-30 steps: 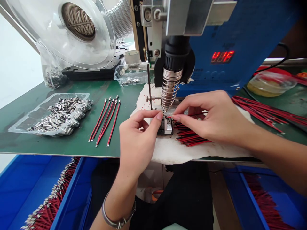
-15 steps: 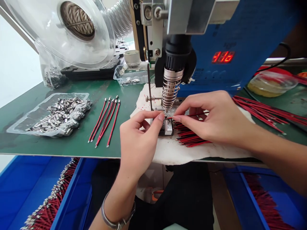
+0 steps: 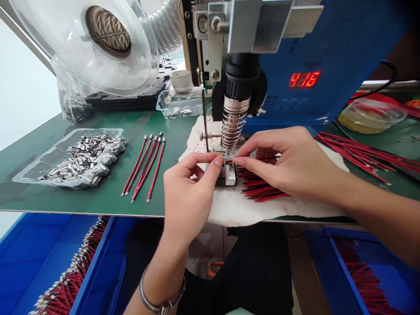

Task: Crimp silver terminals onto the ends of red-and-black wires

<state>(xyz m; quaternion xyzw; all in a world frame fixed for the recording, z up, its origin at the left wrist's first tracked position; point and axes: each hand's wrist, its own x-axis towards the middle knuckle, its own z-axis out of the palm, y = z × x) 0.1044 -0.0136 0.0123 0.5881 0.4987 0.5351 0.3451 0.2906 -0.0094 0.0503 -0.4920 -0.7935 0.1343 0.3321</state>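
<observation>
Below the soldering machine's spring-wrapped iron [image 3: 234, 122], both of my hands meet at a small metal fixture [image 3: 230, 173]. My left hand [image 3: 190, 192] is closed in a pinch at the fixture's left side; what sits between thumb and forefinger is hidden. From the right, my right hand [image 3: 292, 157] pinches a thin red wire [image 3: 229, 160], its end reaching to the fixture under the iron's tip. A dark strand also passes through the right fingers. Beneath that hand a bundle of red and black wires [image 3: 262, 190] lies on a white cloth [image 3: 236, 212].
On the left are wires with metal ends [image 3: 144, 168] and a clear tray [image 3: 26, 175] of small metal cylinders. A blue machine body with a red display [image 3: 304, 80] stands behind. Blue bins [image 3: 95, 271] flank my lap. More wires [image 3: 357, 153] lie right.
Both hands keep their pinches at the fixture, the right fingertips slightly further left. The view has shifted a little. The display digits now read clearly.
</observation>
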